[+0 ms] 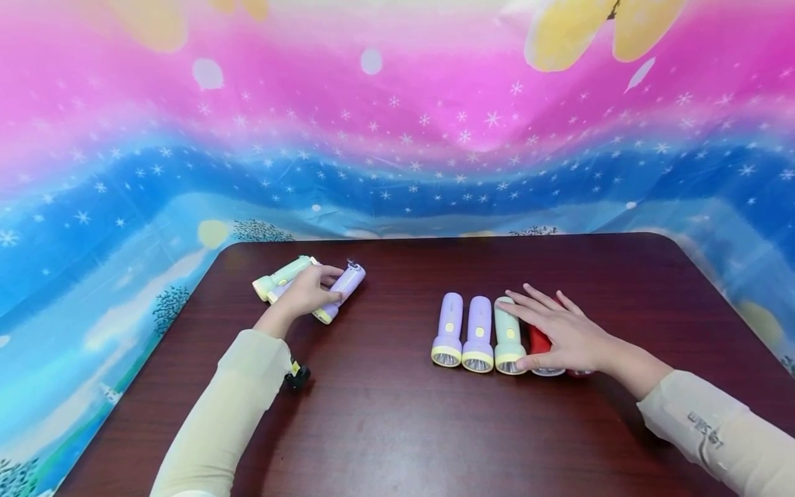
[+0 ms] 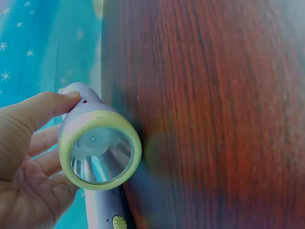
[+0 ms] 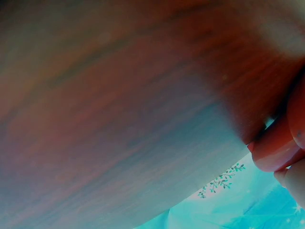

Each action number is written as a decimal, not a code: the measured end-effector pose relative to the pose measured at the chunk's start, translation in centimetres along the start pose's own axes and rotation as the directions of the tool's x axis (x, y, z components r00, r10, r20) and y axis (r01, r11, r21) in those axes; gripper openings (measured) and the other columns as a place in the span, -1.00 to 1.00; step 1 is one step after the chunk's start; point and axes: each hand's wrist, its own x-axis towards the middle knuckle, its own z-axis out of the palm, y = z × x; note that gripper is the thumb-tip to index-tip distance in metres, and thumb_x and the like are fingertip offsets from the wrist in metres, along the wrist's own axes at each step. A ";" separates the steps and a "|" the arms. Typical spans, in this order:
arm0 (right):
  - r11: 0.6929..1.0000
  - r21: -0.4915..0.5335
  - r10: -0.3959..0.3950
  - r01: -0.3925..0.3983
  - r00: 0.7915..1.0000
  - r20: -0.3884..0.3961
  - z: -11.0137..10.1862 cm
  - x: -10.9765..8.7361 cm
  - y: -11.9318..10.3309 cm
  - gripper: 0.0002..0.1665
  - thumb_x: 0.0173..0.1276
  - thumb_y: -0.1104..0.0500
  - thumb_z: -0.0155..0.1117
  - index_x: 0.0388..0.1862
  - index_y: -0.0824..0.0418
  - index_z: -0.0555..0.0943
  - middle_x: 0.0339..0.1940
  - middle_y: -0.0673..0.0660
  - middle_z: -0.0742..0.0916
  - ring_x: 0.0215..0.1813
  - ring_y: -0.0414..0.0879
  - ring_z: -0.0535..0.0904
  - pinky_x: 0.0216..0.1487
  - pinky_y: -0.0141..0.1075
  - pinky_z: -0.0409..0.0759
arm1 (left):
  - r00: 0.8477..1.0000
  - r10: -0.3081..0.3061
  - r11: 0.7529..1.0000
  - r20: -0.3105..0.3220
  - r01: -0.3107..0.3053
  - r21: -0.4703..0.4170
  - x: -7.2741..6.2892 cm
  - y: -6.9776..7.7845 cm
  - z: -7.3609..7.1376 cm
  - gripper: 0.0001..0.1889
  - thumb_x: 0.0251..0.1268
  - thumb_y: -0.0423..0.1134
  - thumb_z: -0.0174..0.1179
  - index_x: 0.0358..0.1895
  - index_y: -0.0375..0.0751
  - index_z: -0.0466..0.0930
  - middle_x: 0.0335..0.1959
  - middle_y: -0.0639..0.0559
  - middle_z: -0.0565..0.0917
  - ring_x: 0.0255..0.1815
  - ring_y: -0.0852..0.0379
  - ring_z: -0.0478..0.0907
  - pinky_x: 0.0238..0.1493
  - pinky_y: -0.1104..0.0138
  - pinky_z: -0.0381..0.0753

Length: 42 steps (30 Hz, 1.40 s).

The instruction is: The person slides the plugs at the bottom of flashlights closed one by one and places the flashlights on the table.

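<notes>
At the table's left, my left hand (image 1: 308, 290) pinches a purple flashlight (image 1: 348, 279) between thumb and fingers. In the left wrist view the thumb presses on the barrel behind the yellow-rimmed head of this flashlight (image 2: 101, 149). A pale green flashlight (image 1: 279, 275) and another purple one, partly hidden, lie beside that hand. My right hand (image 1: 568, 338) is spread over the right end of a row, fingers extended. Its fingertips and thumb are at the two ends of a mint green flashlight (image 1: 510, 335). Under the palm lie red flashlights (image 1: 540, 341), mostly covered.
Two purple flashlights (image 1: 450, 328) stand side by side at the row's left end, lenses toward me. The dark wooden table (image 1: 385, 407) ends at the back against a pink and blue printed cloth (image 1: 397, 152).
</notes>
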 end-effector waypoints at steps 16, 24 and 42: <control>1.000 -0.019 0.001 -0.001 1.000 0.005 0.0 0.2 0.3 0.15 0.04 -0.50 0.35 0.58 -0.21 0.17 0.61 0.10 0.26 0.62 0.27 -0.01 0.42 0.45 -0.07 | 0.998 -0.059 0.992 -0.006 0.058 -0.116 -1.0 0.6 -0.1 -0.43 0.27 -0.36 0.30 0.34 -0.40 0.43 0.14 -0.38 0.63 0.15 -0.23 0.63 0.14 0.01 0.64; 1.000 -0.029 -0.001 0.001 1.000 0.002 0.1 0.1 0.3 0.15 0.04 -0.50 0.35 0.57 -0.21 0.17 0.61 0.12 0.27 0.62 0.27 0.00 0.41 0.45 -0.06 | 0.999 -0.048 0.985 -0.025 0.044 -0.165 -1.4 1.0 0.2 -0.43 0.28 -0.39 0.27 0.35 -0.42 0.40 0.18 -0.40 0.60 0.18 -0.25 0.60 0.21 -0.02 0.60; 0.999 -0.039 0.000 0.001 1.000 0.013 -0.1 0.1 0.0 0.16 0.04 -0.50 0.35 0.58 -0.21 0.16 0.61 0.11 0.27 0.62 0.25 0.00 0.42 0.44 -0.05 | 0.996 -0.018 0.966 -0.083 -0.004 -0.259 -1.8 2.1 1.1 -0.42 0.24 -0.42 0.31 0.35 -0.39 0.42 0.18 -0.39 0.61 0.19 -0.25 0.60 0.23 -0.02 0.58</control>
